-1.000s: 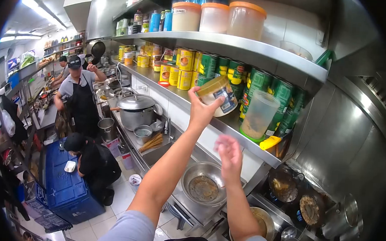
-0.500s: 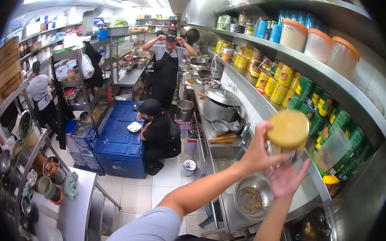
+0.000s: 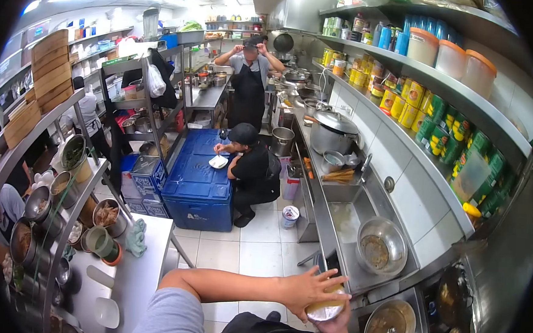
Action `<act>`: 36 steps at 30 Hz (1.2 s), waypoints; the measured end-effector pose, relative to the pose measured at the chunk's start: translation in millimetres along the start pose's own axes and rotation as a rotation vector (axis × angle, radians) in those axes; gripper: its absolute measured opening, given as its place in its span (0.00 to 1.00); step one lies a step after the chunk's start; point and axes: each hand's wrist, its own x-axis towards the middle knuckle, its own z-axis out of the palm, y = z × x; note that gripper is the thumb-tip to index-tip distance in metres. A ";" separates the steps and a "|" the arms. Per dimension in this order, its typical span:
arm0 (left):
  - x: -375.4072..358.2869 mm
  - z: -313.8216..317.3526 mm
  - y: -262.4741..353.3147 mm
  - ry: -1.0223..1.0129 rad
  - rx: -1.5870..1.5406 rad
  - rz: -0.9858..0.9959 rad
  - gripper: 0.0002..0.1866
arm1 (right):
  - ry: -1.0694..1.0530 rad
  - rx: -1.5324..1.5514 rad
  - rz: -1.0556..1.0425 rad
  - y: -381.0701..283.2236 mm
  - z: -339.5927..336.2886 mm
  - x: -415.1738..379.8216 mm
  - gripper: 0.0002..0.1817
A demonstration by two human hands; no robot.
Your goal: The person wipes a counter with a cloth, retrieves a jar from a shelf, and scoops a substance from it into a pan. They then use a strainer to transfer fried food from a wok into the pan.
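Close to my body, at the sink counter's near end, I hold a jar [image 3: 326,310] with a yellowish lid between my two hands. My left hand [image 3: 309,292] lies over its top with the fingers spread around the lid. From the lower right my right hand [image 3: 337,322] grips the jar's side, partly hidden behind it. The jar looks tilted, and its contents cannot be made out.
A steel bowl [image 3: 382,247] with brown residue sits at the sink [image 3: 344,215]. On the right, a shelf carries yellow cans [image 3: 411,94] and green cans [image 3: 439,140]. A person in black [image 3: 255,169] crouches beside a blue chest [image 3: 197,208]. Another person [image 3: 248,83] stands behind.
My hands have brought the jar down and toward my body, away from the can shelf. My left hand has moved over its lid. The crouching person has raised their head slightly.
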 end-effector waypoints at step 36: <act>117.6 176.3 339.7 -0.180 -1.571 -0.560 0.31 | -0.188 0.359 -0.630 84.2 -72.9 -480.5 0.48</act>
